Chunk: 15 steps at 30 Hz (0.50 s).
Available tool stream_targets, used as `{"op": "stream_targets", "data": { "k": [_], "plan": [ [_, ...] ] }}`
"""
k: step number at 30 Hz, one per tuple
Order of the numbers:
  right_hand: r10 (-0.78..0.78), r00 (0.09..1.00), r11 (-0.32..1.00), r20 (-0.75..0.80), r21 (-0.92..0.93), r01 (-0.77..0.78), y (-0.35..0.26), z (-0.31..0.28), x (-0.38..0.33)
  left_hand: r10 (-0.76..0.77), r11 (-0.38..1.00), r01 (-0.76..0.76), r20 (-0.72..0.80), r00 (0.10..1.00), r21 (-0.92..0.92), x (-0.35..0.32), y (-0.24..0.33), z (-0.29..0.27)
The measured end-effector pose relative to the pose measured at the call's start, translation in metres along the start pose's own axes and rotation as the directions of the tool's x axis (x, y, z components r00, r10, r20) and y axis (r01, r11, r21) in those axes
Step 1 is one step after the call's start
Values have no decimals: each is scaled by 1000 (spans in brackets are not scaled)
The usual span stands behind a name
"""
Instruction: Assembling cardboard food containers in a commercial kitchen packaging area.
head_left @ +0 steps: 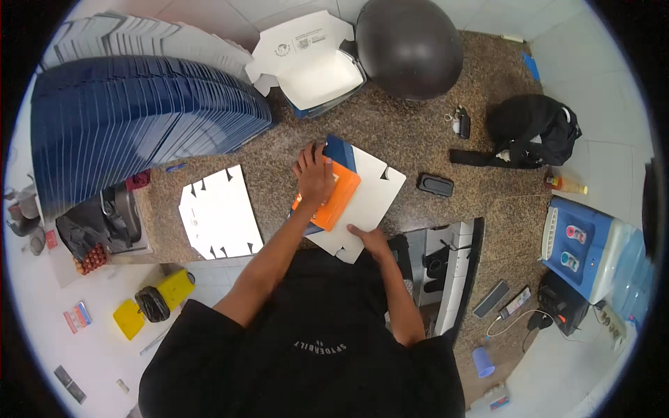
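Observation:
In front of me lies a flat cardboard box blank [373,202], white inside, with blue and orange printed panels folded over on its left side. My left hand [315,180] rests on the orange panel [341,198], its fingers spread toward the blue upper corner. At the near edge of the blank, my right hand [371,244] grips the card with the thumb on top; its other fingers are hidden below. Another white blank [221,212], with slots along its sides, lies apart on the counter to the left.
A long stack of blue box blanks [153,125] fills the back left. Behind the work stand an opened white box [317,80] and a large black rounded object [410,49]. On the right are a black case [435,184], keys [460,122], a black bag [529,129] and a blue water dispenser [582,237].

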State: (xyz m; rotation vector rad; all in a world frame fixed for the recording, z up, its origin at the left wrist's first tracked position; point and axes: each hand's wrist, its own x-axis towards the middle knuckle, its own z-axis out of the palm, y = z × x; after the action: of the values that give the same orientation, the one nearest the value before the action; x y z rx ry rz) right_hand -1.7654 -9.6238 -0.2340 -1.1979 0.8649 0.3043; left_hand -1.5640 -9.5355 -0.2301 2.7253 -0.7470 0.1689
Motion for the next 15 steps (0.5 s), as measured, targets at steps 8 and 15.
{"op": "stream_targets", "data": {
  "k": [8, 15],
  "plan": [
    [-32, 999, 998, -13, 52, 32, -5, 2, -1, -208, 908, 263, 196, 958, -325, 28, -24, -9],
    [66, 998, 997, 13, 26, -67, -8, -2, 1, -97, 994, 98, -23, 995, 57, 16, -6, 10]
  ]
}}
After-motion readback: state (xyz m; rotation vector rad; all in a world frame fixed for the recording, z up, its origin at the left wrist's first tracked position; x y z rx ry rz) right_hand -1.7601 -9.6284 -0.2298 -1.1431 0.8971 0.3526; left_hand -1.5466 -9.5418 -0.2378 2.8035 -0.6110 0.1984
